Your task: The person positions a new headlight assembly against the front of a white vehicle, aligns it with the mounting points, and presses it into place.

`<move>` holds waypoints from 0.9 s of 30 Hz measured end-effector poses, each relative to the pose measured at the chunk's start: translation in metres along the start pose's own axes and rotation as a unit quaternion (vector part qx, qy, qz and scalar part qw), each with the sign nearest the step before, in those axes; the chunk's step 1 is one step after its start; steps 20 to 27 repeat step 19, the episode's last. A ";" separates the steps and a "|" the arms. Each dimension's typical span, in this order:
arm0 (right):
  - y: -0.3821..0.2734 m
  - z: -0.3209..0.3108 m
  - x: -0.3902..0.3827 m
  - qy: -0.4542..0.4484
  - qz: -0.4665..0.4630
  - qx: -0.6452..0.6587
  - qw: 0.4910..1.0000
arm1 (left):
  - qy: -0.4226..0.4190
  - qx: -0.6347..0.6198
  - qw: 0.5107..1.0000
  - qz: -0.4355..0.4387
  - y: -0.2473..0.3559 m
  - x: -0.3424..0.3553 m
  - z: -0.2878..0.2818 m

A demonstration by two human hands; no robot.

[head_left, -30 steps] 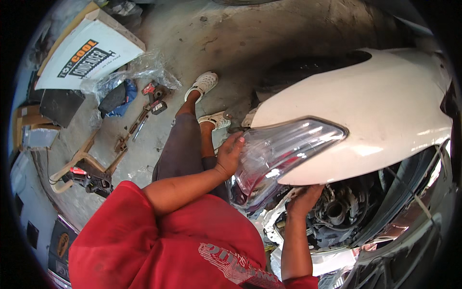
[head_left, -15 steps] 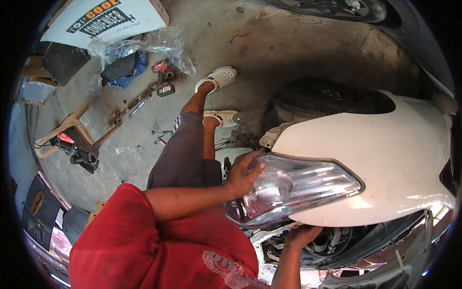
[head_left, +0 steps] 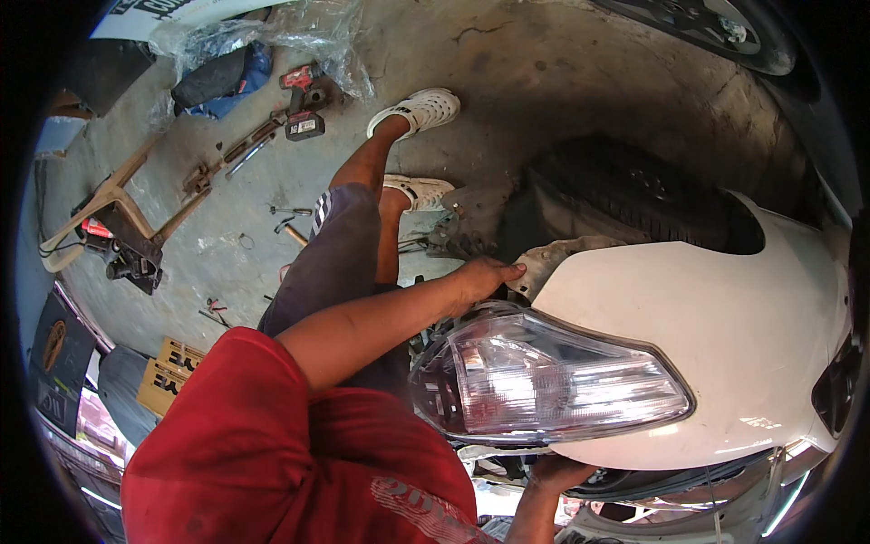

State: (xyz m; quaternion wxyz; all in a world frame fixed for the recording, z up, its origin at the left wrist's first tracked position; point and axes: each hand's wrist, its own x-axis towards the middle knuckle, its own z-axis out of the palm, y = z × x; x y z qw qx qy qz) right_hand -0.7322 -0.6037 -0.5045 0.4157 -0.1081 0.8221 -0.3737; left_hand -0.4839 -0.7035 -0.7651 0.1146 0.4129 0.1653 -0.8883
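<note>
A clear headlight [head_left: 544,376] sits against a white fender [head_left: 671,317], its outer end running into the fender's cut-out. My left hand [head_left: 485,279] pinches the bare metal flange [head_left: 548,263] at the fender's corner, just above the headlight; thumb and fingers close at its edge. Below the headlight, my right hand [head_left: 557,473] reaches to the fender's lower edge. Its fingers curl under that edge and are partly hidden there. Behind the flange is a dark wheel [head_left: 625,186] in the arch.
On the floor lie a red cordless impact wrench [head_left: 302,100], long metal tools [head_left: 236,150], a hammer [head_left: 292,233] and clear plastic wrap [head_left: 335,45]. A stool-like frame [head_left: 109,204] stands at left. Another car's wheel [head_left: 716,27] is at far right. My white clogs [head_left: 430,111] are near the wheel.
My left hand has left the headlight's upper edge and taken hold of the fender's metal flange. My right hand stays at the fender's lower edge. The whole view has shifted slightly.
</note>
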 end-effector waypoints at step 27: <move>-0.001 -0.005 0.001 -0.040 0.003 0.013 0.999 | 0.019 0.027 0.999 0.038 -0.015 0.027 -0.008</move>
